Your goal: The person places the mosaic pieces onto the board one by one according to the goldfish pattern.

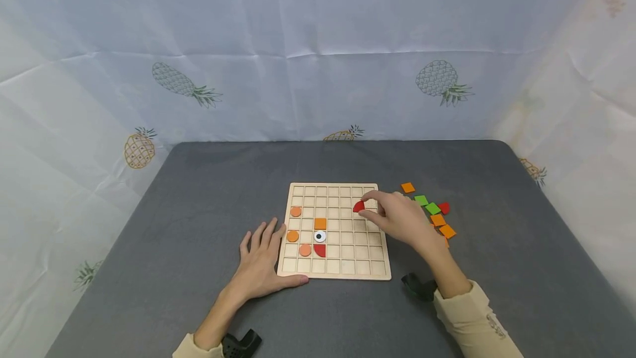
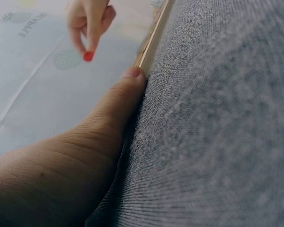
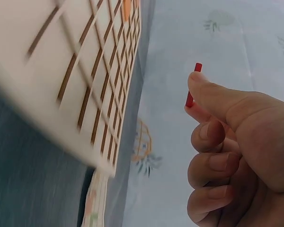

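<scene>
A wooden grid board lies on the table. My left hand has its fingers spread beside the board's left edge, and its thumb touches the front edge. Over the right part of the grid, my right hand pinches a red quarter-circle piece between thumb and index finger; the right wrist view shows this thin piece edge-on, apart from the board. On the grid sit several orange and salmon discs, an orange square, a white eye disc and another red quarter-circle.
Right of the board, loose pieces lie on the grey table: several orange squares, green squares and a red piece, some partly behind the right hand. A pineapple-print cloth hangs behind the table.
</scene>
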Demonstrator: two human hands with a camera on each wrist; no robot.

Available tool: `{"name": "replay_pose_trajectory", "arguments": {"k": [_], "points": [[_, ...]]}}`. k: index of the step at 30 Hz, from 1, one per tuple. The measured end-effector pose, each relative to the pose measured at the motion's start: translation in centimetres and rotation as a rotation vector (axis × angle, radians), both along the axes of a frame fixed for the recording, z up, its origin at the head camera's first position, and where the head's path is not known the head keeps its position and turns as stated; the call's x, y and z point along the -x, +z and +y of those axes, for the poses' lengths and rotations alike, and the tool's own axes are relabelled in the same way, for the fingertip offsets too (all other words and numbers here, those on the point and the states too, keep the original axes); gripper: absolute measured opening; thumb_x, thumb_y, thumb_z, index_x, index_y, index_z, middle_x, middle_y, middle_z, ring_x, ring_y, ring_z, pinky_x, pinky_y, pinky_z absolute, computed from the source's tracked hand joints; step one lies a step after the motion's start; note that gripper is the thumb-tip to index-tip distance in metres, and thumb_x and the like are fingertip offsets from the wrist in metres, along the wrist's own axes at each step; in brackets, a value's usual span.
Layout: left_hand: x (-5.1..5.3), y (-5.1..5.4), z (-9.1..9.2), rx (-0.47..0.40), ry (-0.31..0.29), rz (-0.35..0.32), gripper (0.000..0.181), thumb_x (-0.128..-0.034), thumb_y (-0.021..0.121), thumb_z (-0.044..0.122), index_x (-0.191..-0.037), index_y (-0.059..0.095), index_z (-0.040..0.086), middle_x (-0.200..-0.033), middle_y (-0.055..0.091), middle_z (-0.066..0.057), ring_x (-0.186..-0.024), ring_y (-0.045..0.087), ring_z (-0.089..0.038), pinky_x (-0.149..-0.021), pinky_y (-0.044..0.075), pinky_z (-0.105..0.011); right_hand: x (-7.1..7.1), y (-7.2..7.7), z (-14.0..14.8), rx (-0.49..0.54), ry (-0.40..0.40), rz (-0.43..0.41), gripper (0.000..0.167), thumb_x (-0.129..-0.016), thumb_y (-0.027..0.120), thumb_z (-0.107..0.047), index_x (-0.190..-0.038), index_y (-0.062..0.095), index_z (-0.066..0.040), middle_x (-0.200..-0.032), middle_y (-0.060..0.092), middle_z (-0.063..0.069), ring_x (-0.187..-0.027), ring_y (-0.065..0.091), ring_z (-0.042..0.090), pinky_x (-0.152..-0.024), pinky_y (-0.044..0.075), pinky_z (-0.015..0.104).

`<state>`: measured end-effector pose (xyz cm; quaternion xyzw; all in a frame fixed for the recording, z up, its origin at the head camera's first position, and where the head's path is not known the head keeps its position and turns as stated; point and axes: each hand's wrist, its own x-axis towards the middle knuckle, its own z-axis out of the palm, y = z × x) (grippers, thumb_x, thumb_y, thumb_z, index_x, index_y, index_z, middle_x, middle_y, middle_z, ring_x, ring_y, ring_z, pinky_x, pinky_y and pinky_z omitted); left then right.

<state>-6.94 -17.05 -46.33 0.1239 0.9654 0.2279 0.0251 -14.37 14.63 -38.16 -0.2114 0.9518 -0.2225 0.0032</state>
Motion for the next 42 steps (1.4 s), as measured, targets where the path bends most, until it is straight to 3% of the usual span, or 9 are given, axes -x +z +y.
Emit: {"name": "replay_pose_trajectory", "arguments": {"k": [12, 19, 30, 42], "points": [[0.0, 0.0, -0.1, 0.015, -0.005, -0.001, 0.121, -0.0714, 0.075, 0.076, -0.16, 0.031, 0.007, -0.168, 0.022, -0.021, -0.154, 0.019, -0.046, -0.117, 0.009, -0.071, 1.6, -1.3, -5.4, 0.062, 0.062, -0.089, 0.033, -0.095, 0.074, -0.034, -0.123, 0.073, -0.016, -0.058, 0.051, -0.004, -0.05, 0.042, 0.01, -0.048, 0.029, 0.023], [0.0, -0.1, -0.1, 0.022, 0.0, -0.006, 0.121, -0.0717, 0.074, 0.077, -0.16, 0.031, 0.007, -0.169, 0.022, -0.021, -0.154, 0.019, -0.046, -0.117, 0.009, -0.07, 2.5, -2.6, -7.3, 0.039, 0.042, -0.143, 0.032, -0.095, 0.074, -0.034, -0.12, 0.074, -0.015, -0.057, 0.054, -0.003, -0.049, 0.04, 0.009, -0.048, 0.028, 0.023], [0.1, -0.1, -0.1, 0.017, 0.003, 0.0, 0.121, -0.0712, 0.075, 0.077, -0.161, 0.03, 0.008, -0.169, 0.022, -0.02, -0.154, 0.019, -0.045, -0.117, 0.009, -0.07, 3.2, -3.3, -8.1, -0.018, 0.005, -0.144, 0.029, -0.095, 0.074, -0.031, -0.119, 0.075, -0.015, -0.073, 0.069, 0.001, -0.052, 0.041, 0.012, -0.05, 0.03, 0.026], [0.3, 0.0, 0.0, 0.019, 0.004, -0.025, 0.122, -0.071, 0.076, 0.074, -0.162, 0.029, 0.008, -0.17, 0.02, -0.02, -0.155, 0.017, -0.045, -0.118, 0.007, -0.07, 3.3, -3.4, -8.2, -0.012, -0.005, -0.134, 0.026, -0.095, 0.073, -0.029, -0.117, 0.077, -0.015, -0.06, 0.059, -0.001, -0.048, 0.036, 0.011, -0.047, 0.026, 0.026]]}}
